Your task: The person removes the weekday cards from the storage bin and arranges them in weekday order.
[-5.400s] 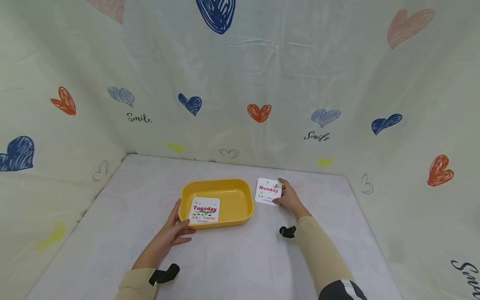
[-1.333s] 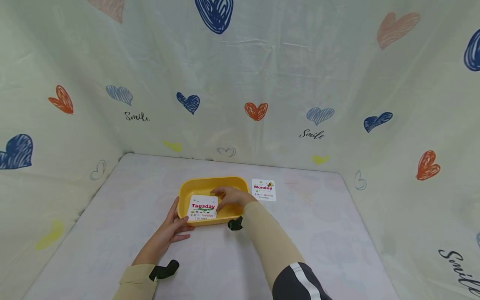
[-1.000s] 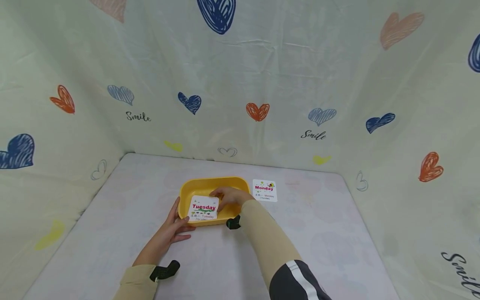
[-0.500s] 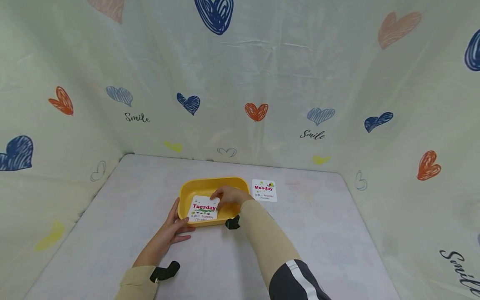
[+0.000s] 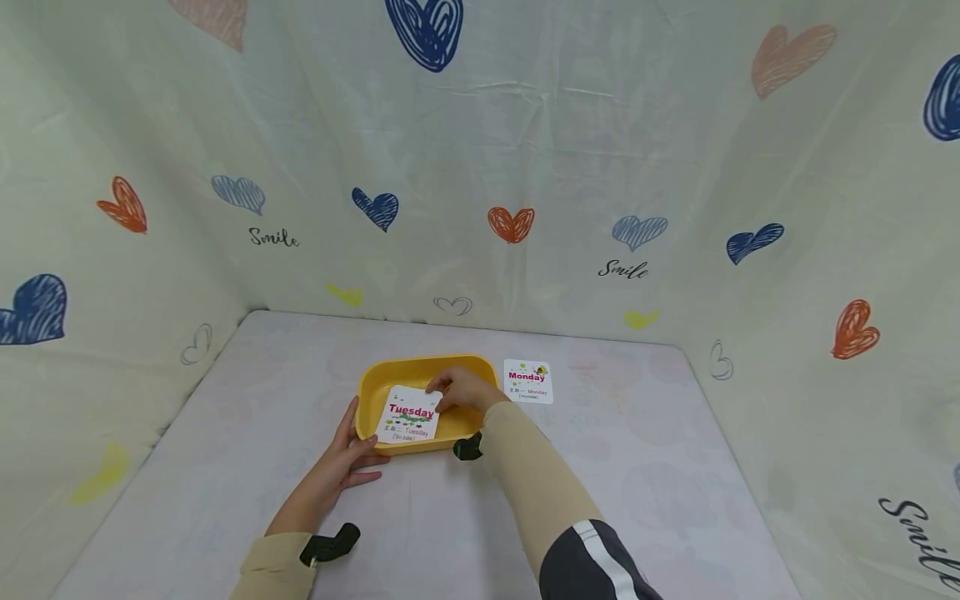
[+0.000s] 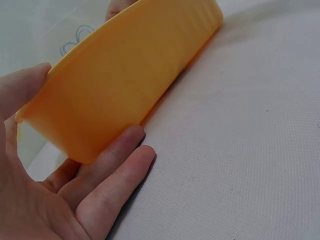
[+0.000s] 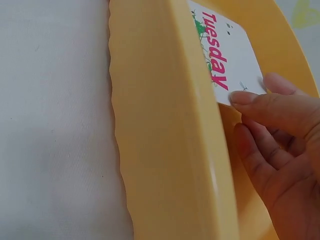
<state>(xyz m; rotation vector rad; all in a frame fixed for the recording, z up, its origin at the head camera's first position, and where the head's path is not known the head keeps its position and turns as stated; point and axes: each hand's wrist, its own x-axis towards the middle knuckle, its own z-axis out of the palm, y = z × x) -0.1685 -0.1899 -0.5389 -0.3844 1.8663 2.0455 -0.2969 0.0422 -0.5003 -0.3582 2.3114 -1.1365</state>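
Inside the yellow plastic tray (image 5: 420, 447), a white "Tuesday" word card (image 5: 408, 421) tilts with its right side raised. My right hand (image 5: 465, 390) reaches over the tray and pinches that card at its upper right corner. In the right wrist view the thumb (image 7: 260, 102) lies on the printed face of the card (image 7: 232, 55), with fingers behind it. My left hand (image 5: 341, 467) holds the tray's near left corner. The left wrist view has the left thumb (image 6: 25, 85) at the rim and other fingers (image 6: 112, 155) low along the outer wall (image 6: 125, 75).
A white "Monday" card (image 5: 528, 382) lies flat on the table just right of the tray. The white-covered table (image 5: 637, 467) ends at a curtain (image 5: 562, 167) printed with hearts and "Smile" words.
Earlier the right hand was at the Monday card, which it has let go beside the tray. It then moved left into the tray and has lifted the Tuesday card's edge. The left hand stays put.
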